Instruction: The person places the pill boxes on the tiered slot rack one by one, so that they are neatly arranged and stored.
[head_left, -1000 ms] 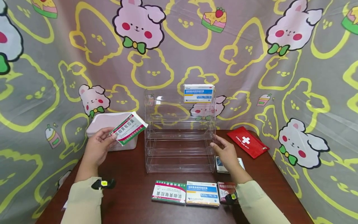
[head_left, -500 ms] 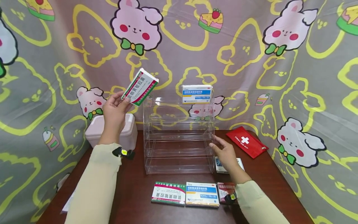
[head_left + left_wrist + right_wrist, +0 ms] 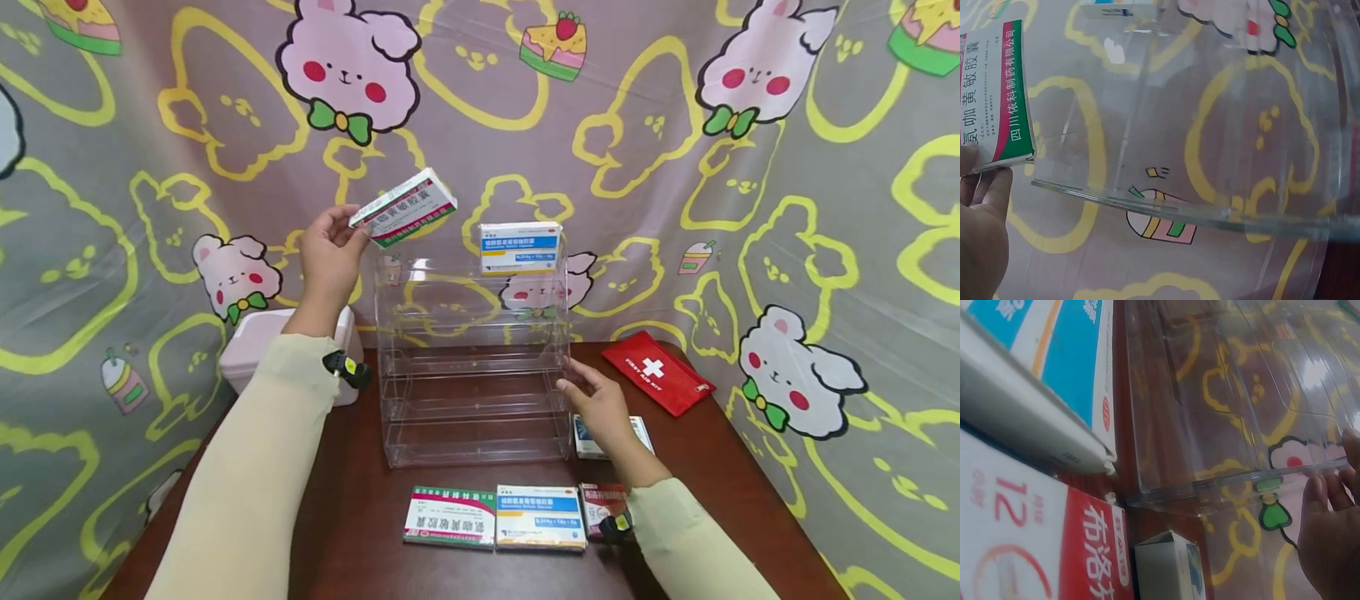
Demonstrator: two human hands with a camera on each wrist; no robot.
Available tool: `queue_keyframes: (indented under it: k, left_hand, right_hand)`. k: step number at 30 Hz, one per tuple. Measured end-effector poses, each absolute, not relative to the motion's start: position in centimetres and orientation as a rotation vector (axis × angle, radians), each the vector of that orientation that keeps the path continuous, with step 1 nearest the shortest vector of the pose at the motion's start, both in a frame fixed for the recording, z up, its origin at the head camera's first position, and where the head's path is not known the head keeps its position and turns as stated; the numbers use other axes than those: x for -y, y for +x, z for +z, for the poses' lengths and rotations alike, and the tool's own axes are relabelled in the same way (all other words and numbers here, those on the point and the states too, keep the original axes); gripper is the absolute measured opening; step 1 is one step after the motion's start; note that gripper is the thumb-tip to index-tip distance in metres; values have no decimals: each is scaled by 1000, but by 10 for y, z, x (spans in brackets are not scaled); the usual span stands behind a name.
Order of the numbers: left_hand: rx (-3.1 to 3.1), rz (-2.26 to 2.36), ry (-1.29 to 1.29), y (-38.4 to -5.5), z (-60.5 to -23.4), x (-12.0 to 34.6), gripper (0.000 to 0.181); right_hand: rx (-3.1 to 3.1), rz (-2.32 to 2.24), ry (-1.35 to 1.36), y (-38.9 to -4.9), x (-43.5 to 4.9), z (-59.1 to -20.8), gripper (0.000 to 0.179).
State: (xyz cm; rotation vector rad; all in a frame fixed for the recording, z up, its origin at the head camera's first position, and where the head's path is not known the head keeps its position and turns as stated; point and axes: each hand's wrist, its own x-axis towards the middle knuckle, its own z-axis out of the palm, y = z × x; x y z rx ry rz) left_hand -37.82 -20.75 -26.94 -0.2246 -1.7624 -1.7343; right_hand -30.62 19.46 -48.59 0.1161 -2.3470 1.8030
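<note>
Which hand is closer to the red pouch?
Right. The right hand is by the rack, just left of the pouch; the left hand is farther left, past the rack.

red FIRST AID KIT pouch point(image 3: 660, 373), right on brown table point(image 3: 345, 517) | pale-pink lidded box point(image 3: 243, 343), left | rabbit-print fabric backdrop point(image 3: 480, 125), behind

Two boxes are green and magenta: one upper green box point(image 3: 405, 208) left of centre, one lower green box point(image 3: 450, 518) at bottom centre. Two are blue and white: one upper blue box point(image 3: 519, 248) right of centre, one lower blue box point(image 3: 540, 518) below it. One red box point(image 3: 600, 504) and one small white box point(image 3: 588, 439) at lower right make six boxes visible. There is one clear rack point(image 3: 476, 454), one red pouch point(image 3: 667, 387), one pink container point(image 3: 251, 342), one desk point(image 3: 330, 533), one left grip point(image 3: 330, 254), one right grip point(image 3: 603, 412), two sleeves point(image 3: 232, 467) and two wrist straps point(image 3: 347, 365).
</note>
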Motion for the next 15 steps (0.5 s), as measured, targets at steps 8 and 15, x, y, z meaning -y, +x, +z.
queue_keyframes:
  k: [8, 15]
  left_hand:
    - [2119, -1370, -246, -383, -266, 200, 31]
    - [2374, -1076, -265, -379, -266, 194, 35]
  right_hand:
    - [2342, 1784, 128, -307, -194, -481, 55]
    - [2354, 1777, 121, -307, -194, -482, 55]
